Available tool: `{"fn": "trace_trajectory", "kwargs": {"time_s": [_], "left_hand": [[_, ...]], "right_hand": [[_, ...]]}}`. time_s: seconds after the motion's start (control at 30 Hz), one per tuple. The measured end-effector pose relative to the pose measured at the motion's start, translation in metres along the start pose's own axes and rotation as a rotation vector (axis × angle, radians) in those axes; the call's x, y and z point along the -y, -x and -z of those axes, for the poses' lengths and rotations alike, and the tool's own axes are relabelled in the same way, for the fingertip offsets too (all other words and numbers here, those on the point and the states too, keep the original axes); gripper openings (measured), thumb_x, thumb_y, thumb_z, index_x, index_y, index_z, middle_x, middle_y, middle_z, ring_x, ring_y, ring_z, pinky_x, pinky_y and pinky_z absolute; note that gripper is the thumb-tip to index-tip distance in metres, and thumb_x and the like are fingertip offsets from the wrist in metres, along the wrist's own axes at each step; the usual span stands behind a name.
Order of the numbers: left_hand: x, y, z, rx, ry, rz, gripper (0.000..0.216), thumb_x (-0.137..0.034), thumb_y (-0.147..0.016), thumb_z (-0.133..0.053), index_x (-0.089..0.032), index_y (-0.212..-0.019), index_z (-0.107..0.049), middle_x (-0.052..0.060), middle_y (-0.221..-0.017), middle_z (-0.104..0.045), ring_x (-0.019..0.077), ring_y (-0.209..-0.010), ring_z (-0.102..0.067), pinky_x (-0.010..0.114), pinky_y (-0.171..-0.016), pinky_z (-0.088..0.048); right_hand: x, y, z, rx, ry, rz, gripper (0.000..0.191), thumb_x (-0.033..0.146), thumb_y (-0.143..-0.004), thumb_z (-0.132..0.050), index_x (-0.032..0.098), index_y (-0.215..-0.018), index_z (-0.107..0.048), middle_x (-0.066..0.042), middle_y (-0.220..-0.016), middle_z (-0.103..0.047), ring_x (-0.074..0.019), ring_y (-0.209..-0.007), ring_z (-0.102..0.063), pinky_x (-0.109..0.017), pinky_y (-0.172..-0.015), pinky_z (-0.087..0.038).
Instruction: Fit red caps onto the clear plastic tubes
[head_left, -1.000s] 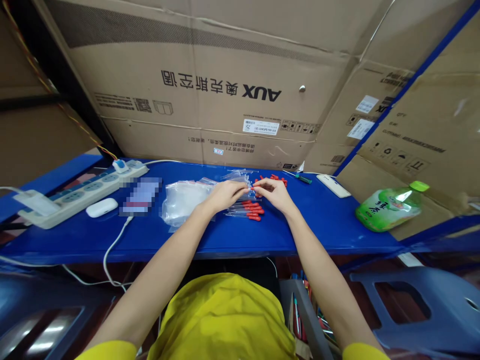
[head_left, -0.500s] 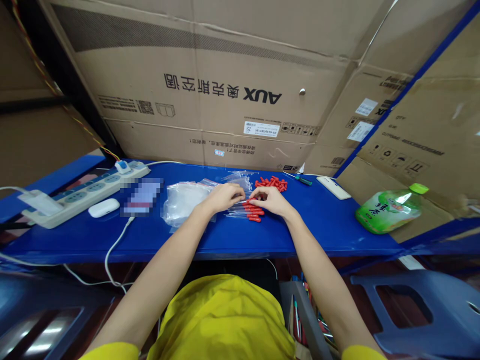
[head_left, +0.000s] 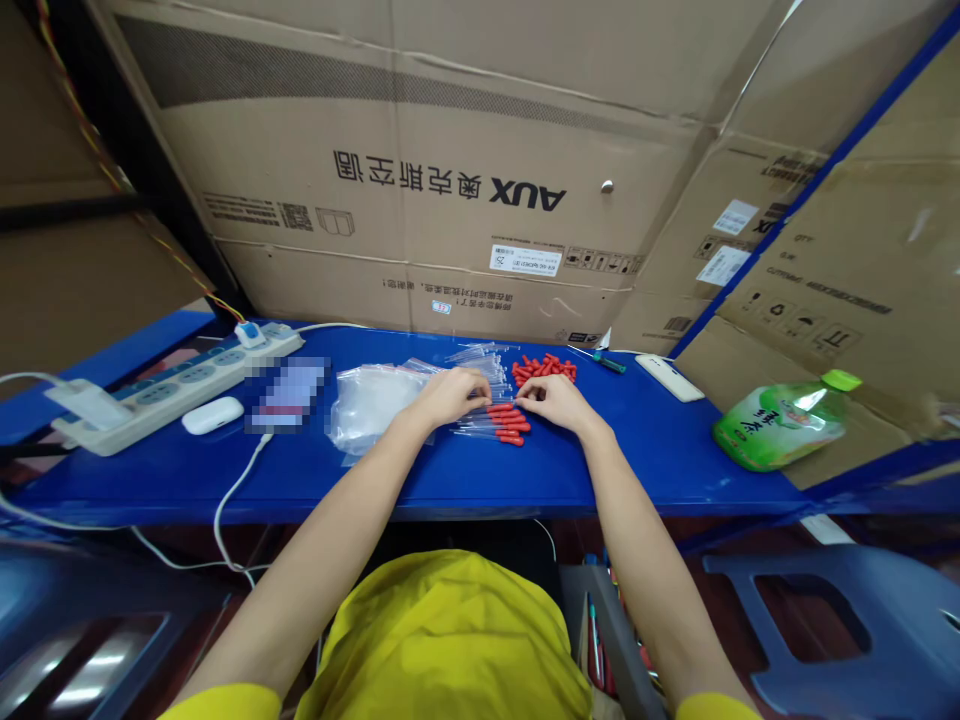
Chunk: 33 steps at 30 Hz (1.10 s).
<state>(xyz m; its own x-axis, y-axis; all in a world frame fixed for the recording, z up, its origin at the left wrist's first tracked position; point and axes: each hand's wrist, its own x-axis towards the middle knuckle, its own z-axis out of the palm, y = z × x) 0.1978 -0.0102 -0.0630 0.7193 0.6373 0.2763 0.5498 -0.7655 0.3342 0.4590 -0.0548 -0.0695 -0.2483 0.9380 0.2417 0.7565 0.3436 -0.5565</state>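
My left hand (head_left: 459, 394) is closed in a pinch on what looks like a thin clear tube, its length mostly hidden by the fingers. To its right, my right hand (head_left: 556, 402) is also pinched; whatever lies between its fingertips is too small to make out. Just below the fingertips lies a row of clear droppers with red bulbs (head_left: 511, 427), bulbs pointing right. Behind my hands are loose clear tubes (head_left: 484, 358) and a pile of red rubber bulbs (head_left: 551, 366). Clear plastic bags (head_left: 371, 405) lie left of my left hand.
On the blue table (head_left: 637, 470) are a power strip (head_left: 187, 385), a white case (head_left: 213, 415), a blurred phone (head_left: 287, 393), a green screwdriver (head_left: 609, 363), a pale flat object (head_left: 669, 377) and a green bottle (head_left: 784, 420). Large cardboard (head_left: 450, 100) stands behind.
My right hand has shifted slightly right, leaving a wider gap between the hands and showing more of the red bulbs in the row. My left hand stays nearly in place.
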Motion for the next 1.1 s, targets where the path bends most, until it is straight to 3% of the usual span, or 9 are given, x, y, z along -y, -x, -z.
{"fn": "trace_trajectory", "kwargs": {"time_s": [0.37, 0.63, 0.9, 1.1], "left_hand": [[0.000, 0.001, 0.000, -0.065, -0.011, -0.007, 0.013, -0.033, -0.099, -0.067, -0.023, -0.104, -0.074, 0.003, -0.106, -0.074, 0.0190, -0.092, -0.068, 0.026, -0.076, -0.046], [-0.008, 0.000, 0.000, -0.187, -0.011, -0.148, 0.020, -0.035, -0.105, -0.057, -0.023, -0.116, -0.070, 0.007, -0.121, -0.069, 0.0229, -0.113, -0.065, 0.035, -0.097, -0.049], [-0.003, -0.002, -0.006, -0.094, -0.048, -0.144, 0.012, -0.024, -0.100, -0.063, -0.022, -0.106, -0.073, 0.005, -0.108, -0.073, 0.0226, -0.105, -0.066, 0.033, -0.090, -0.049], [-0.003, -0.001, -0.006, -0.113, -0.056, -0.118, 0.014, -0.027, -0.101, -0.062, -0.023, -0.109, -0.074, 0.006, -0.112, -0.072, 0.0230, -0.108, -0.065, 0.034, -0.091, -0.048]], "right_hand": [[-0.004, 0.000, 0.000, 0.029, 0.032, 0.073, 0.005, 0.022, -0.082, -0.074, 0.021, -0.084, -0.078, 0.000, -0.077, -0.073, -0.0158, -0.070, -0.064, -0.027, -0.067, -0.043], [0.007, -0.003, 0.006, -0.136, 0.012, 0.200, 0.009, 0.026, -0.088, -0.069, 0.021, -0.089, -0.077, -0.005, -0.095, -0.076, -0.0187, -0.079, -0.064, -0.031, -0.076, -0.047], [-0.006, 0.003, 0.006, 0.077, -0.045, -0.027, 0.018, 0.039, -0.082, -0.080, 0.021, -0.082, -0.078, 0.000, -0.069, -0.072, -0.0150, -0.061, -0.060, -0.027, -0.058, -0.040], [-0.006, 0.004, 0.003, 0.093, -0.045, 0.004, 0.010, 0.030, -0.081, -0.075, 0.020, -0.078, -0.076, 0.000, -0.068, -0.072, -0.0136, -0.060, -0.059, -0.026, -0.057, -0.040]]}}
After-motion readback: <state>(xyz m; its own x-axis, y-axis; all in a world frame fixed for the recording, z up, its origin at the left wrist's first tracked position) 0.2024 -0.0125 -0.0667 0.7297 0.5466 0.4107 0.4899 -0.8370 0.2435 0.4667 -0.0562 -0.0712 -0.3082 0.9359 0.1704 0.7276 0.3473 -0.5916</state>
